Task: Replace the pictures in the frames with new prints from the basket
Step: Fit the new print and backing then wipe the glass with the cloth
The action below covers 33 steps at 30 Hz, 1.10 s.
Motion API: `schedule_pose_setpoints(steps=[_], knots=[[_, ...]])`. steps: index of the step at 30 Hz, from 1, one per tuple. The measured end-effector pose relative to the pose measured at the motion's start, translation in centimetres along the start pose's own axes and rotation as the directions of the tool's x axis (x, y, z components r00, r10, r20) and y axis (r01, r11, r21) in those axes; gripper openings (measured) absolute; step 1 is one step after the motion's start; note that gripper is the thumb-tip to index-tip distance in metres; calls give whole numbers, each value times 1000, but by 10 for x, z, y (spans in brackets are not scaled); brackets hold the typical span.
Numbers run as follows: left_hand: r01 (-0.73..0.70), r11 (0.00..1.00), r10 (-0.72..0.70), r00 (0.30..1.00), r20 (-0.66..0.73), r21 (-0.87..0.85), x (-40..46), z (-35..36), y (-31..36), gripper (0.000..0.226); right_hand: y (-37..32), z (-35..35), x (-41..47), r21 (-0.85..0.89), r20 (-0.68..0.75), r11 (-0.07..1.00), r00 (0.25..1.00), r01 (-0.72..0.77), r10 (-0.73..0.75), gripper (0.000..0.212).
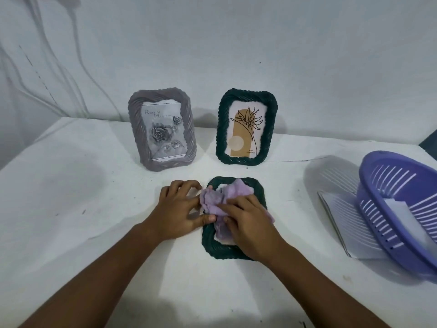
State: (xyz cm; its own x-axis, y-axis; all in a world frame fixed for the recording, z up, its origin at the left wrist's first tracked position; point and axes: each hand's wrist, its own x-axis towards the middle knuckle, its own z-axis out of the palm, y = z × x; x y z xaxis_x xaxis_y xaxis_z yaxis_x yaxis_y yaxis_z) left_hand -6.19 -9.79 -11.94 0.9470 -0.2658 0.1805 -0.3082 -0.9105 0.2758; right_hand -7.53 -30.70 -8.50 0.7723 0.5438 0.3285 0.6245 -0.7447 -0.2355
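Nearest, a dark green frame (234,253) lies flat on the white table (94,197). The right hand (250,223) presses a crumpled lilac cloth (221,197) onto it, fingers curled over the cloth; the left hand (179,209) rests just beside the frame's left edge — thumb and fingertips touching the cloth. To the right, a tilted purple basket (399,209) holds white prints (402,221), with more paper (343,221) beneath it. Farther back stand two upright frames — a grey one (163,129) with a rose picture, a green one (246,126) with a plant drawing.

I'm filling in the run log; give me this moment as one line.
left hand: steadies flat frame | right hand: presses cloth on it | basket: right
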Motion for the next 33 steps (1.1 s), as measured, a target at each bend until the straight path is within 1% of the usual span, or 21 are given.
schedule_pose_setpoints(steps=[2, 3, 4, 6, 7, 8, 9, 11, 13, 15, 18, 19, 20, 22, 23, 24, 26, 28, 30, 31, 33], knots=[[-12, 1000, 12, 1000, -25, 24, 1, 2, -1, 75, 6, -12, -19, -50, 23, 987, 988, 154, -153, 33], [-14, 999, 14, 1000, -22, 32, 1, 2, -2, 77, 13, -17, -23, -44, 35, 985, 985, 169, -168, 32], [-9, 999, 10, 1000, -12, 35, 1, 2, -2, 79, 21, -21, -22, -28, 47, 991, 990, 134, -132, 29], [5, 999, -5, 1000, 17, 37, 2, 1, -2, 83, 40, -15, -6, -45, 62, 998, 997, -35, 38, 22], [10, 999, -11, 1000, 23, 43, 2, 1, -2, 85, 46, -7, 6, -84, 72, 987, 987, -135, 141, 24], [13, 999, -15, 1000, 24, 49, 2, 1, -2, 85, 48, 1, 17, -99, 102, 975, 973, -199, 209, 28], [14, 998, -15, 1000, 21, 55, 2, 0, -1, 85, 46, 10, 26, -89, 117, 974, 969, -209, 218, 32], [12, 999, -13, 1000, 14, 52, 2, 0, 0, 82, 32, 19, 30, -65, 127, 980, 972, -190, 197, 37], [22, 999, -22, 1000, 19, 24, 2, 0, -1, 78, 11, 11, 15, 29, 113, 990, 984, -139, 135, 31], [13, 1000, -14, 1000, 10, 16, 2, 2, -3, 80, -1, -6, -13, 79, 103, 994, 993, -70, 61, 26], [15, 999, -15, 1000, 1, 30, 2, 2, -2, 86, 12, -20, -25, 107, 63, 994, 998, -3, -3, 27], [26, 999, -27, 999, 24, 26, 2, 1, -2, 89, 20, -18, -17, 100, 49, 995, 999, -19, 15, 26], [34, 999, -35, 998, 48, 28, 3, 0, -2, 91, 27, -16, -5, 85, 40, 994, 997, -72, 68, 27], [37, 998, -40, 997, 63, 47, 2, -2, 0, 94, 33, -8, 20, 54, 56, 982, 983, -179, 176, 37], [34, 998, -36, 998, 54, 52, 2, -3, 1, 94, 31, -2, 29, 57, 61, 981, 981, -187, 184, 45], [33, 998, -35, 998, 47, 51, 2, -3, 1, 92, 26, 3, 34, 64, 71, 982, 982, -179, 175, 48], [37, 999, -38, 998, 41, 26, 1, -2, 1, 88, 14, 4, 25, 103, 119, 985, 985, -136, 124, 41], [36, 999, -36, 999, 22, 1, 1, -1, 0, 85, 7, -3, 0, 151, 132, 988, 991, -47, 27, 33], [25, 999, -25, 1000, 4, 23, 2, 0, -1, 88, 15, -14, -17, 131, 141, 991, 990, 6, -25, 26], [30, 999, -31, 999, 19, 34, 2, -1, -1, 90, 26, -14, -16, 107, 136, 994, 991, -5, -10, 25], [43, 998, -45, 997, 62, 40, 3, -2, -1, 93, 43, -9, 3, 42, 127, 991, 985, -127, 121, 28]])
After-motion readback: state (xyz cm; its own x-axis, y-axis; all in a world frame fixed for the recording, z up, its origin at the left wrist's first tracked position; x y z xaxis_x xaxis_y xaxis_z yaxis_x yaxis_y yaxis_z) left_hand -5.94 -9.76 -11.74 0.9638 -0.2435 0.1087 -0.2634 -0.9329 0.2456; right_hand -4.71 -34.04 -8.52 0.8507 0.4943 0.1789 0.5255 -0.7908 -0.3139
